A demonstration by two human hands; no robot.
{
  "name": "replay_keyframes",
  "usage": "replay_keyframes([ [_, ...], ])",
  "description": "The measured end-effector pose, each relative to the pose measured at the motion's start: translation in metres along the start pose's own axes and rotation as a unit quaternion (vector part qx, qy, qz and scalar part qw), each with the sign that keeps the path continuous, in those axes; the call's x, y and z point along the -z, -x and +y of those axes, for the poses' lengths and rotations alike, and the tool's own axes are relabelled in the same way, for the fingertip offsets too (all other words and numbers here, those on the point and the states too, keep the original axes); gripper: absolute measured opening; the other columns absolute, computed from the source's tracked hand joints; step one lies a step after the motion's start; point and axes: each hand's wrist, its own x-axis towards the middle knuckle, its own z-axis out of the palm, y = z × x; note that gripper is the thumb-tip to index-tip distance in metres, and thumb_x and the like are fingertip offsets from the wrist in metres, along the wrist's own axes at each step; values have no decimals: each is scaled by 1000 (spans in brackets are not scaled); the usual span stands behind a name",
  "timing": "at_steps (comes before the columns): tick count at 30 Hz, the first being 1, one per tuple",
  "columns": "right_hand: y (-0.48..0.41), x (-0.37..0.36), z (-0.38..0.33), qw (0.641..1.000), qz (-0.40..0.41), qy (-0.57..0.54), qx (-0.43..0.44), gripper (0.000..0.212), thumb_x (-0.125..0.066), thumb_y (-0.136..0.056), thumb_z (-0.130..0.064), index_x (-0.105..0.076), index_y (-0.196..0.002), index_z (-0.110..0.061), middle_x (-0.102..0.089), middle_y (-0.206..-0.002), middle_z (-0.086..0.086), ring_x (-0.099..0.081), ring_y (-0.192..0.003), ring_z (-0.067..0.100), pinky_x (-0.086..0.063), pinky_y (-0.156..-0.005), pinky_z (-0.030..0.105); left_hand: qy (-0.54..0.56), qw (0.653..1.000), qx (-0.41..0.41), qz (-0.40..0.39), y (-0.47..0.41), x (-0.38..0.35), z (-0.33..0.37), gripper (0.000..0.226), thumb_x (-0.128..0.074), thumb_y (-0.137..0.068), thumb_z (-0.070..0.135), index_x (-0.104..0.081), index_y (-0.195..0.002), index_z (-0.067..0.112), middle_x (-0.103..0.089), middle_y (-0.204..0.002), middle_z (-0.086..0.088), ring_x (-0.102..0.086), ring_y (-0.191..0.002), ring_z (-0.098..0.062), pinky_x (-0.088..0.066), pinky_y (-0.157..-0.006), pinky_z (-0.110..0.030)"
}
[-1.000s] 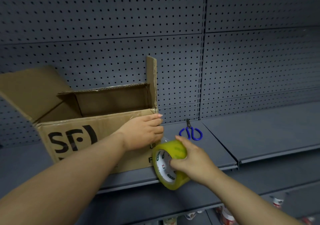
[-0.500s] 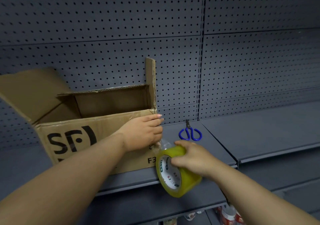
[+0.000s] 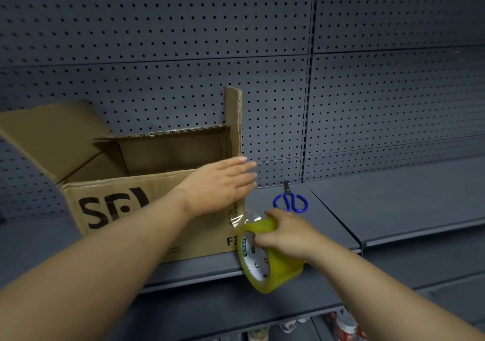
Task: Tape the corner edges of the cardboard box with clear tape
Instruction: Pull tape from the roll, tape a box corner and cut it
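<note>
An open cardboard box [image 3: 110, 209] with black lettering stands on a grey metal shelf [image 3: 328, 217], flaps up. My left hand [image 3: 223, 183] lies flat with fingers straight against the box's front face at its top right corner. My right hand [image 3: 286, 233] grips a roll of clear yellowish tape [image 3: 267, 256] just below and right of that corner. A strip of tape [image 3: 242, 216] runs from the roll up along the box's right vertical edge under my left hand.
Blue-handled scissors [image 3: 290, 200] lie on the shelf right of the box, close to the perforated back wall [image 3: 367, 91]. The shelf continues to the right. Lower shelves hold small packaged items [image 3: 343, 322] at the bottom edge of view.
My left hand has gone from gripping the corner with curled fingers to lying flat on it. My right hand has drawn the roll downward, so more tape is stretched out.
</note>
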Motion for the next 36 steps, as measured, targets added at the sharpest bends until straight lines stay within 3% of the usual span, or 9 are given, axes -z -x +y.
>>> replay_keyframes([
  [10,5,2,4,1000,2,-22,-5,82,-70,-69,-42,-32,-140,-24,-46,-137,2,-49,-117,18,-36,-83,22,28,999,38,-14,-4,10,-7,16,-66,-75,20,-72,-87,29,-71,-91,12,-60,-113,-14,-35,-106,-35],
  [16,6,4,5,1000,-3,-27,-1,81,-70,-70,-41,-33,-140,-24,-46,-136,2,-49,-117,18,-38,-84,22,84,990,36,-109,-5,9,-24,46,-47,-92,10,-45,-135,26,-58,-129,6,-38,-133,-14,9,-111,-30],
  [22,5,6,8,999,-12,-34,2,81,-71,-71,-41,-32,-140,-24,-46,-136,1,-49,-116,16,-37,-84,22,105,994,8,1,-10,11,-20,20,-74,-69,14,-73,-86,26,-72,-90,10,-65,-96,-7,-21,-108,-37],
  [26,6,7,7,999,-20,-41,8,84,-71,-70,-40,-31,-141,-22,-46,-136,0,-49,-108,13,-38,-84,22,115,992,54,-24,-6,9,-15,40,-61,-86,18,-58,-125,24,-55,-134,3,-45,-129,-12,-6,-113,-33],
  [28,7,7,7,999,-24,-35,12,86,-71,-70,-41,-29,-142,-23,-42,-140,1,-47,-115,15,-36,-85,22,172,974,144,8,1,11,4,42,-60,-87,21,-54,-129,15,-48,-139,-6,-41,-132,-24,-17,-112,-40],
  [30,8,6,7,999,-27,-34,13,88,-71,-69,-43,-27,-142,-23,-40,-142,1,-45,-122,18,-39,-88,24,268,901,326,106,8,17,35,35,-65,-84,22,-63,-117,12,-59,-126,-11,-52,-119,-27,-42,-102,-42],
  [31,9,6,8,999,-27,-39,13,89,-72,-69,-45,-27,-142,-22,-40,-142,2,-46,-122,18,-40,-92,25,351,820,435,128,9,24,53,30,-63,-85,23,-63,-113,13,-60,-116,-7,-54,-111,-22,-47,-93,-36],
  [34,10,7,8,997,-39,-61,15,97,-73,-66,-50,-23,-144,-19,-38,-146,1,-44,-127,17,-39,-101,28,587,482,647,68,-1,34,97,15,-52,-90,34,-54,-91,18,-55,-89,1,-53,-77,-11,-39,-65,-20],
  [36,11,10,8,995,-68,-74,14,104,-73,-66,-54,-18,-146,-17,-37,-146,1,-43,-127,16,-39,-99,26,662,306,684,-27,-12,34,111,34,-44,-92,45,-54,-89,13,-58,-83,-7,-52,-59,-14,-42,-58,-25],
])
